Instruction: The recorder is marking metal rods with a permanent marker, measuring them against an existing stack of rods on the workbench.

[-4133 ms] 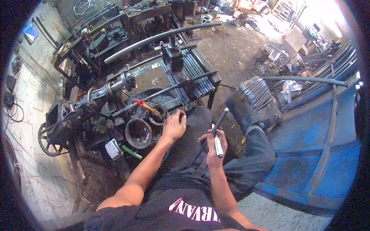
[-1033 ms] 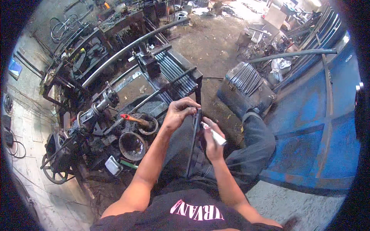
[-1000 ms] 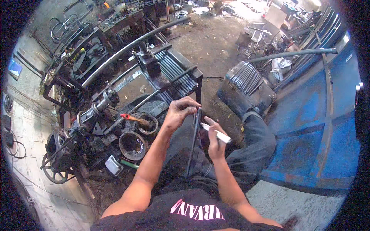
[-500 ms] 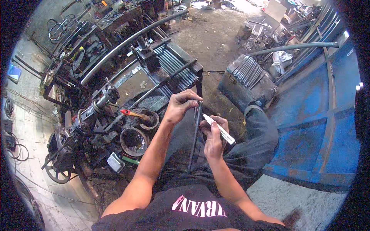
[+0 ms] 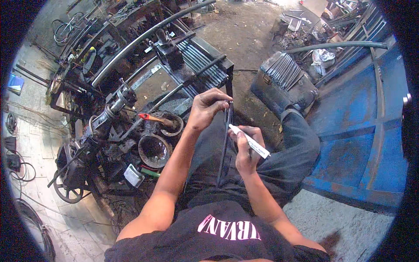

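My left hand pinches the upper end of a dark, slender metal rod, which stands over my lap with its lower end near my waist. A second, shorter dark piece seems to lie along the rod just under those fingertips; its kind is too small to make out. In my right hand is a white marker pen, gripped like a writing pen. Its tip points up and left and is at the rod's side, below my left fingers; whether it touches cannot be told.
Beyond my hands, several metal rods lie on a metal bench. To the left stand a dark bowl, a red-handled brush and a machine with a handwheel. More rods rest on a dark metal box; a blue metal panel is at right.
Both hands and the rod sit slightly higher in the picture, while the view has shifted a little. The marker's tip has come closer to the rod. Both grips stay the same.
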The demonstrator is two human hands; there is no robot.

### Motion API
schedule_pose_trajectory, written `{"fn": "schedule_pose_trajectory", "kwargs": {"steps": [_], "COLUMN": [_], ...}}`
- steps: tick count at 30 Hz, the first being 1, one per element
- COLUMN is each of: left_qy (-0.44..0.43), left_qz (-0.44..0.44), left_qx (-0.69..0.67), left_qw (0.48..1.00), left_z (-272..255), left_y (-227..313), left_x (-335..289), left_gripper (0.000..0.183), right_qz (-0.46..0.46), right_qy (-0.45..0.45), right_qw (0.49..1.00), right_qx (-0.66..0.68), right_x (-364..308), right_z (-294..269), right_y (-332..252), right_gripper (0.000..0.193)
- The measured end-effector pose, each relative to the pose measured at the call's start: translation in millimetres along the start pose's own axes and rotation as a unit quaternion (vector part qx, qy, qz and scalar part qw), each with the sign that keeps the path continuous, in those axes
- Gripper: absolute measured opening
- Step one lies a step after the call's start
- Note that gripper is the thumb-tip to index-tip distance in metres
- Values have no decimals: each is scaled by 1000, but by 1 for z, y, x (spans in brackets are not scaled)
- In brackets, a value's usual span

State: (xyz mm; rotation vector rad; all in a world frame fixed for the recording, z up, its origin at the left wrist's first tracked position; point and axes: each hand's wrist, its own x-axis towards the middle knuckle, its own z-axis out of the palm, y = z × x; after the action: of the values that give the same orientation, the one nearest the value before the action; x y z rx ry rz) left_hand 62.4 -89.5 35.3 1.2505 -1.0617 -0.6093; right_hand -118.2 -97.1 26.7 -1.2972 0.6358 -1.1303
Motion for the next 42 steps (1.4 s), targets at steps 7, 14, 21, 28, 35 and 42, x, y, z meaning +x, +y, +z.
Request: {"fn": "schedule_pose_trajectory", "kwargs": {"steps": [7, 14, 21, 28, 35, 42], "left_qy": [-4, -6, -3, 9, 8, 54], "left_qz": [2, 14, 4, -18, 20, -9], "left_qx": [26, 57, 36, 25, 80, 99], "left_qw": [1000, 998, 999, 999, 997, 994], "left_z": [2, 0, 2, 3, 5, -13], "left_y": [4, 2, 3, 7, 8, 14], "left_x": [-1, -1, 0, -1, 0, -4], "left_gripper": [14, 14, 15, 14, 14, 15], "right_qz": [-11, -78, -102, -111, 10, 55], "right_qy": [1, -17, -20, -13, 50, 46], "right_qw": [1000, 993, 985, 981, 998, 995], "right_qx": [-18, -89, -137, -159, 27, 63], "right_x": [2, 3, 7, 6, 0, 0], "right_z": [-1, -1, -1, 0, 5, 8], "right_y": [-2, 0, -1, 0, -1, 6], "right_gripper": [6, 6, 8, 8, 9, 11]}}
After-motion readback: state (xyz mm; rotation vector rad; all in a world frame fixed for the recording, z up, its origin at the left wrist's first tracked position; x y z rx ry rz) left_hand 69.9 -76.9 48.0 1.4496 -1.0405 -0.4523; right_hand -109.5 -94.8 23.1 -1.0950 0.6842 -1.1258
